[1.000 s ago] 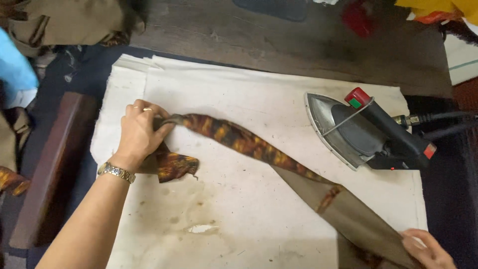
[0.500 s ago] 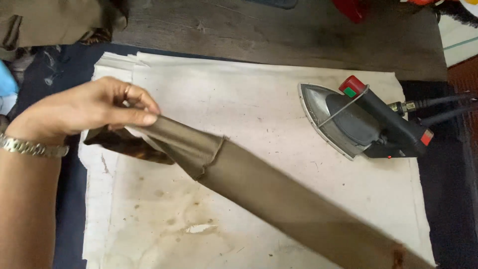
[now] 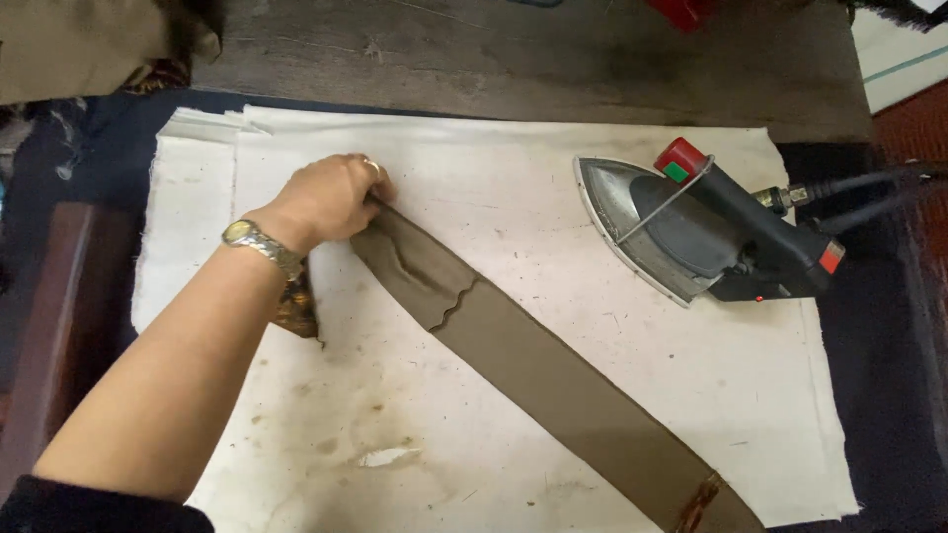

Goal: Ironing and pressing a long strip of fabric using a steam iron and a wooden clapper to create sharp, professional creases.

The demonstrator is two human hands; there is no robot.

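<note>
Strip: long olive-brown fabric strip [image 3: 553, 380], flat, diagonal across stained white cloth pad [image 3: 513, 207] on surface.
L hand [image 3: 326, 197]: clenched, grasping strip's upper end.
R hand: out of view, can't tell.
Iron: grey steam iron w/ black handle [image 3: 691, 232], on pad, apart from strip.

Flat olive-brown fabric strip [image 3: 553, 385], diagonal

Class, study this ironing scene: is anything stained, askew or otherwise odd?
Yes. The white pressing cloth carries brown scorch-like stains in its lower left part. The iron rests tipped on its side. The olive fabric strip, pinned at its top end by the left hand, lies diagonally.
</note>
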